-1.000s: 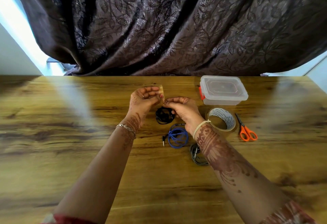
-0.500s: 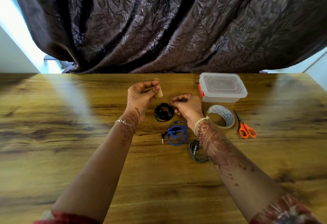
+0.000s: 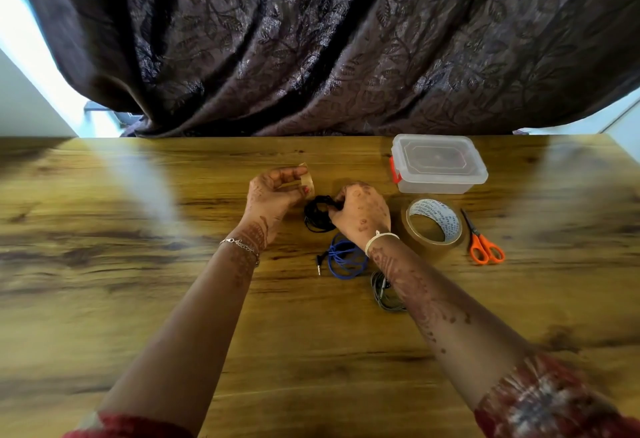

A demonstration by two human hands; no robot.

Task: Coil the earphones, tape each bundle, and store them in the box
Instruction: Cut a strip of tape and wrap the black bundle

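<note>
Over the table (image 3: 138, 299), left fingers (image 3: 291, 172) pinch an upright tape strip (image 3: 307, 184), right fingers (image 3: 337, 200) grip the black earphones (image 3: 317, 217)

Grey earphones (image 3: 382, 299) half hidden under right forearm (image 3: 433, 302), which also covers blue coil's (image 3: 346, 274) edge. Tape roll (image 3: 446, 219) print too small to read.

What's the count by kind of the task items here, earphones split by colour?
Black earphones: 1
Blue earphones: 1
Grey earphones: 1
Tape roll: 1
Cut tape strip: 1
Scissors: 1
Lidded box: 1
Total: 7
</note>
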